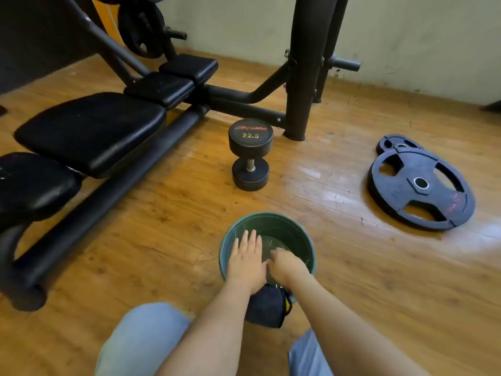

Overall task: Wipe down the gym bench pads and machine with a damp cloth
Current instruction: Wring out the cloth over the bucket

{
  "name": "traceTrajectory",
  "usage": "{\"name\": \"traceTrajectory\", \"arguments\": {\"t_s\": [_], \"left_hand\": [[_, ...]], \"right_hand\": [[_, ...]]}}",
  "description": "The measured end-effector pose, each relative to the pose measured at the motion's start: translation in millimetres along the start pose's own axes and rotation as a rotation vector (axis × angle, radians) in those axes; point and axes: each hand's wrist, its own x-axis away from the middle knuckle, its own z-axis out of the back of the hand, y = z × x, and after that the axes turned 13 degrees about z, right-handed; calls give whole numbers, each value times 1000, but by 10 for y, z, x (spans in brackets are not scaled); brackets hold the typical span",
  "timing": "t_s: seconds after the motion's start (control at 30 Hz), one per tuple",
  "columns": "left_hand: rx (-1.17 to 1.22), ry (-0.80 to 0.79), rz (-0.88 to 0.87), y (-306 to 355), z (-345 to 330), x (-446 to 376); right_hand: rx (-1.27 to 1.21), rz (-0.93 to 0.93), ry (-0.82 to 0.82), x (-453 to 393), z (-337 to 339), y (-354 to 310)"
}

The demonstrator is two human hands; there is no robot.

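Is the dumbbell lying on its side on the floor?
No, the dumbbell stands upright on one end on the wooden floor, with its 22.5 label facing up.

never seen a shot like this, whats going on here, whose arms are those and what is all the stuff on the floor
This is one picture from a camera worn on a person's head, looking down, so the arms are that person's own. They are crouched on a wooden floor; the pale blue at the bottom is their knees.

Both hands are at a green bucket. The left hand lies flat and open over it; the right hand reaches inside, and I cannot tell if it grips anything. A dark cloth hangs over the near rim.

To the left is a black padded gym bench. Ahead stands a dumbbell marked 22.5, and at right two weight plates lie flat.
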Motion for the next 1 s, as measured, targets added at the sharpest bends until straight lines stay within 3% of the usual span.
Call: {"name": "traceTrajectory", "arguments": {"t_s": [0.07,0.13,0.17,0.33,0.47,0.53,0.63,0.77,0.9,1.0], "left_hand": [[-26,-32,18,-19,-175,58],[-35,-42,29,-67,-348,72],[-23,-42,33,-88,-399,68],[83,-35,83,-263,-455,-46],[132,-24,119,-403,-387,-163],[46,1,81,-423,-389,-237],[-74,18,10,-349,-471,-374],[50,-164,32,-60,-614,-514],[274,-349,186,158,-851,-586],[284,-483,263,228,-966,-572]], "right_hand": [[-124,14,-270,14,-210,50],[-159,34,-400,26,-360,91],[-177,61,-389,-9,-404,123],[-358,107,-188,-252,-234,171],[-716,-65,253,-538,-26,296],[-619,-54,257,-651,52,337],[-412,-20,127,-773,-57,397],[-214,-11,152,-858,-345,516],[135,109,-163,-970,-608,633],[124,24,-351,-1044,-831,633]]}}
